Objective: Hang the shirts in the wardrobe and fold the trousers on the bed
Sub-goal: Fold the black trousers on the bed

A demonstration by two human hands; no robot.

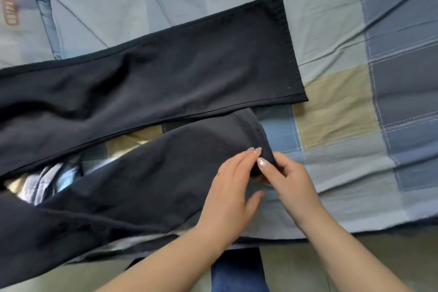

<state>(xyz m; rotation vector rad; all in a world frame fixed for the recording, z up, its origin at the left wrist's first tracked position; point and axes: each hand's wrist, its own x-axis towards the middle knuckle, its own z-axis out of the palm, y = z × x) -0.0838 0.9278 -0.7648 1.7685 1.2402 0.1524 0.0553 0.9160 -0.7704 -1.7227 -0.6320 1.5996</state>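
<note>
Dark navy trousers lie spread on the bed, both legs running from the left toward the right. The far leg is flat, its hem near the middle right. The near leg bends toward the bed's front edge. My right hand pinches the hem corner of the near leg between thumb and fingers. My left hand rests flat on the same leg just left of the hem, fingers straight and thumb spread.
The bed is covered by a blue, grey and tan patchwork quilt. A light garment with a tan print lies at the far left. Striped fabric shows between the trouser legs. The bed's front edge runs below my hands, floor beneath.
</note>
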